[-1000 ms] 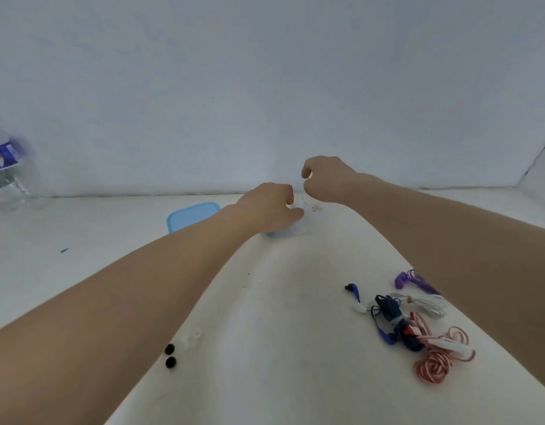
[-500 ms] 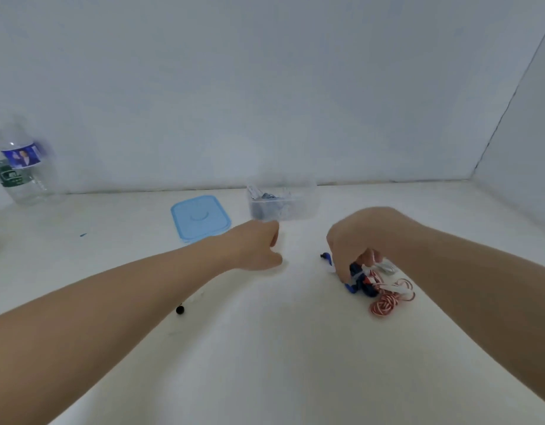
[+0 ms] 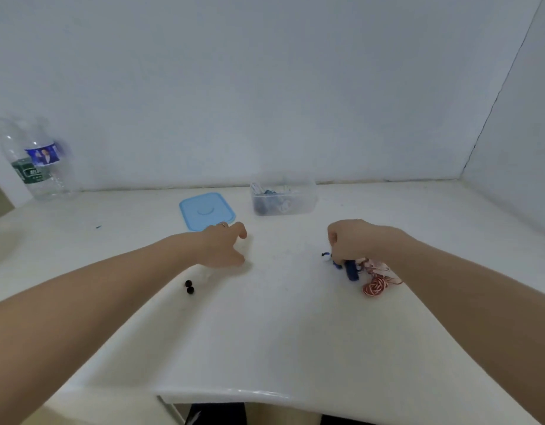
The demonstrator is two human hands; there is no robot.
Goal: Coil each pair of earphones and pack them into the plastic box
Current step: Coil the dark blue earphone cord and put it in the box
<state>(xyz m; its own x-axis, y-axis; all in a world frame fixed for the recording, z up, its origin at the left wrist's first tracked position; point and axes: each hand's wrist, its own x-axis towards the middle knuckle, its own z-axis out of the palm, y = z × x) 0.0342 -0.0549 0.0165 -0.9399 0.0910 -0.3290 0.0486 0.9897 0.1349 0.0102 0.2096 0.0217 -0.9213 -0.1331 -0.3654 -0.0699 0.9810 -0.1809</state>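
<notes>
Hands, change noted: both have left the plastic box (image 3: pixel 283 201), now standing uncovered at the wall, some earphones inside. Right hand (image 3: pixel 355 240) has dropped onto the earphone pile (image 3: pixel 364 271), fingers curled into it, next pair likely being picked. Left hand (image 3: pixel 223 246) rests relaxed, empty. Pile: tangled, no clear axis; red-white coil (image 3: pixel 374 286) nearest. Blue lid (image 3: pixel 206 210) lies left of box.

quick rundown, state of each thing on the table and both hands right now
plastic box: open, lid off, some earphones inside
blue lid: flat on the table, left of the box
earphone pile: tangled on the table, outside the box
right hand: curled, gripping the pile
left hand: relaxed, holding nothing
water bottle: upright, far left
two black beads: loose on the table
</notes>
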